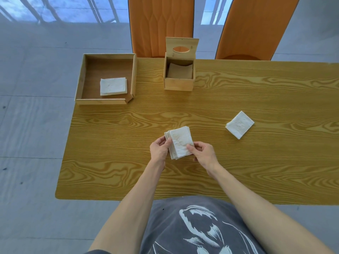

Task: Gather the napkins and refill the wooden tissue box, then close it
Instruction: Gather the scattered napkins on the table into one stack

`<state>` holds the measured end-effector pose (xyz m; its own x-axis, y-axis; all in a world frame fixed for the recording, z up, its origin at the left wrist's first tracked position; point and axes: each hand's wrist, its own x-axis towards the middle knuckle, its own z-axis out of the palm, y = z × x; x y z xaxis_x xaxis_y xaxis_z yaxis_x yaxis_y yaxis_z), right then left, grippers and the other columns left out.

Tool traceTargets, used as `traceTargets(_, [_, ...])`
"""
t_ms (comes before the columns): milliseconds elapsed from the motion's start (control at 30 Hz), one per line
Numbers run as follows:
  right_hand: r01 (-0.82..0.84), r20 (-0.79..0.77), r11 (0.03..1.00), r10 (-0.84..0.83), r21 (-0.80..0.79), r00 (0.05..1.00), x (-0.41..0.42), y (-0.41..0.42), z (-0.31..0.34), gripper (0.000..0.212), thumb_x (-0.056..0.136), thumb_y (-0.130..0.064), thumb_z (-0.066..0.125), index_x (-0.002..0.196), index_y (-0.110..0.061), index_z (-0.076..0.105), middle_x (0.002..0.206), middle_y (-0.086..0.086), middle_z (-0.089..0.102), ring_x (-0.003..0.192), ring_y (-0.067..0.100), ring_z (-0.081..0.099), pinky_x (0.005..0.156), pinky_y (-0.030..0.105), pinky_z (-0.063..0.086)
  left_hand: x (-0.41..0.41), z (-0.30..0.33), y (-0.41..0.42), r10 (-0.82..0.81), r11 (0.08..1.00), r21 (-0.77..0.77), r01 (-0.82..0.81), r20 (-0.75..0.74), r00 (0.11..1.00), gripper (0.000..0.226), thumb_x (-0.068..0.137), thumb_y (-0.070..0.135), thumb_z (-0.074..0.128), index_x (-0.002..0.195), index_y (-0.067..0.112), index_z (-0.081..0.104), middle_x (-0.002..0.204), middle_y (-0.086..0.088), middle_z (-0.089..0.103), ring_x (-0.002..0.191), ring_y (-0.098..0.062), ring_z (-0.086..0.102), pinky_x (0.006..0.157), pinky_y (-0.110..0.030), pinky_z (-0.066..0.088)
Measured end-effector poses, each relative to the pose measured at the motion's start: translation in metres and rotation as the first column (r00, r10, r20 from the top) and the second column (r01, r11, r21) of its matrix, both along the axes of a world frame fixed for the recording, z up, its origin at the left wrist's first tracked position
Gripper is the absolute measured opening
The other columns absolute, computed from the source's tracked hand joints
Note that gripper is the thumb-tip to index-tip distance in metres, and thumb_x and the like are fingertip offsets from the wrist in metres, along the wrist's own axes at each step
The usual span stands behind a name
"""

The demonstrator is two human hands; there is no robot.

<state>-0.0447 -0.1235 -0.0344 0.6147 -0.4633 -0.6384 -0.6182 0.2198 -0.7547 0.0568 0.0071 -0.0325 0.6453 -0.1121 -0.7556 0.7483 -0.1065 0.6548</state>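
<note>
A stack of white napkins (180,142) is held over the middle of the table, gripped between my left hand (159,148) on its left edge and my right hand (203,153) on its lower right corner. The wooden tissue box (178,83) stands at the far side of the table, its lid (182,47) with an oval slot tilted up and open. Some napkins lie inside the box. A second napkin pile (240,124) lies on the table to the right. A third pile (113,86) rests in the wooden tray (83,77) at the far left.
The wood-grain table (256,171) has its left edge close to the tray, which overhangs the corner. Two orange chair backs (161,26) stand behind the far edge. Grey floor surrounds the table.
</note>
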Motion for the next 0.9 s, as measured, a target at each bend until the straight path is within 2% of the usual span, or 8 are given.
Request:
traceTargets(167, [-0.119,-0.112,0.976,0.100,-0.184,0.989,0.006,0.000,-0.009,0.025,0.084,-0.037,0.076,0.100,-0.017,0.078,0.094,-0.004,0.077,0.087,0.013,0.069,0.072,0.031,0.056,-0.002,0.002,-0.001,0.024,0.999,-0.023,-0.025,-0.025,0.999,0.030,0.090,0.017,0.071,0.118,0.008,0.062,0.112,-0.012,0.072,0.110,-0.026,0.068,0.101,-0.044,0.052])
traceTargets(233, [-0.165,-0.150,0.948,0.128,-0.271,0.980,0.008,0.000,-0.007,0.026,0.085,-0.038,0.075,0.100,-0.018,0.078,0.094,-0.006,0.076,0.088,0.012,0.068,0.079,0.031,0.055,-0.004,0.004,-0.001,0.017,0.999,-0.029,-0.017,-0.017,1.000,0.037,0.087,0.016,0.073,0.121,0.005,0.062,0.113,-0.011,0.072,0.109,-0.025,0.068,0.100,-0.043,0.053])
traceTargets(400, [-0.255,-0.202,0.886,0.189,-0.387,0.961,0.011,0.005,-0.004,0.025,0.084,-0.040,0.074,0.096,-0.017,0.077,0.089,-0.004,0.075,0.086,0.017,0.068,0.072,0.033,0.052,-0.004,0.008,0.002,-0.059,0.998,-0.019,0.060,0.045,0.997,0.046,0.080,-0.001,0.077,0.122,0.005,0.060,0.111,-0.009,0.069,0.097,-0.018,0.067,0.071,-0.018,0.055])
traceTargets(500, [-0.267,-0.232,0.855,0.178,-0.444,0.956,0.007,0.002,-0.001,0.030,0.084,-0.042,0.072,0.103,-0.019,0.072,0.094,-0.007,0.071,0.088,0.014,0.064,0.070,0.028,0.047,-0.006,0.008,-0.003,-0.106,0.994,0.018,0.105,0.060,0.993,0.046,0.079,-0.005,0.076,0.121,0.006,0.061,0.108,-0.007,0.069,0.090,-0.011,0.066,0.063,-0.012,0.052])
traceTargets(633, [-0.108,-0.216,0.838,-0.012,-0.536,0.976,0.006,-0.024,0.006,0.032,0.088,-0.044,0.068,0.109,-0.020,0.069,0.093,-0.007,0.070,0.089,0.015,0.064,0.074,0.030,0.049,-0.006,0.009,-0.011,-0.137,0.990,0.030,0.135,0.062,0.989,0.045,0.081,-0.006,0.073,0.123,0.005,0.060,0.109,-0.007,0.068,0.087,-0.010,0.065,0.056,-0.009,0.050])
traceTargets(700, [-0.009,-0.205,0.842,-0.120,-0.539,0.971,0.007,-0.045,0.010,0.031,0.091,-0.042,0.065,0.111,-0.018,0.069,0.097,-0.004,0.070,0.093,0.017,0.065,0.076,0.030,0.049,-0.005,0.010,-0.016,-0.140,0.990,0.025,0.139,0.063,0.988,0.047,0.081,-0.006,0.073,0.125,0.005,0.059,0.110,-0.006,0.067,0.092,-0.013,0.065,0.057,-0.010,0.051])
traceTargets(800, [0.145,-0.176,0.835,-0.276,-0.531,0.945,0.007,-0.071,0.016,0.032,0.093,-0.040,0.063,0.112,-0.015,0.068,0.099,-0.002,0.069,0.094,0.018,0.063,0.076,0.029,0.044,-0.004,0.011,-0.025,-0.139,0.990,0.006,0.139,0.061,0.988,0.048,0.081,-0.006,0.074,0.126,0.004,0.058,0.112,-0.007,0.067,0.096,-0.015,0.065,0.063,-0.014,0.052])
traceTargets(900, [0.252,-0.189,0.814,-0.399,-0.524,0.897,0.005,-0.093,0.017,0.034,0.092,-0.039,0.062,0.117,-0.016,0.064,0.101,-0.002,0.067,0.095,0.020,0.063,0.075,0.030,0.044,-0.003,0.010,-0.035,-0.149,0.989,-0.008,0.150,0.061,0.987,0.048,0.081,-0.004,0.074,0.126,0.005,0.059,0.112,-0.006,0.067,0.089,-0.009,0.065,0.059,-0.013,0.053])
